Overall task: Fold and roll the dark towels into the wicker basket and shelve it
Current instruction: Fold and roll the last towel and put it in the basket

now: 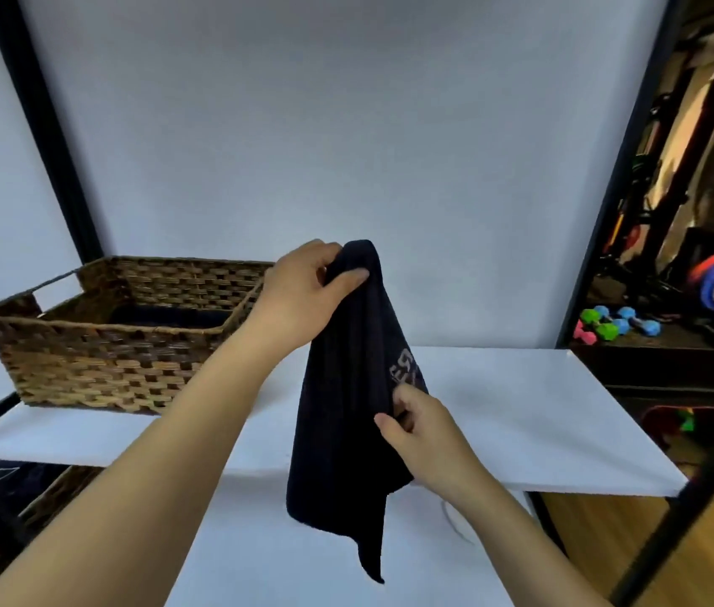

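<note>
Dark cloth first: we log one towel (337, 414), navy to black, hanging in the air in front of the white shelf (521, 414). It bears a pale print on its right side; we cannot read it. Its lower corner trails down to a point below the shelf edge.

Left hand (302, 295): we find it raised, gripping the towel's top, with the thumb laid across the bunched cloth and the fingers curled behind.

Right hand (420, 427): lower down, we see it pinching the towel's right edge just under the print, fingers folded onto the fabric.

Basket (97, 361): brown wicker, rectangular, with a cut-out handle in its left end wall. We place it on the left part of the shelf, behind the left forearm. Something dark lies inside at the bottom; we cannot tell from here what it is.

Second basket (27, 523): wicker, on a lower level at bottom left, partly hidden, with dark contents.

Frame (40, 124): black posts, left and right of the shelf.

Backdrop: grey-white wall (346, 124).

Dumbbells (617, 326): green, blue and pink, beyond the right post, among other blurred gym gear.
</note>
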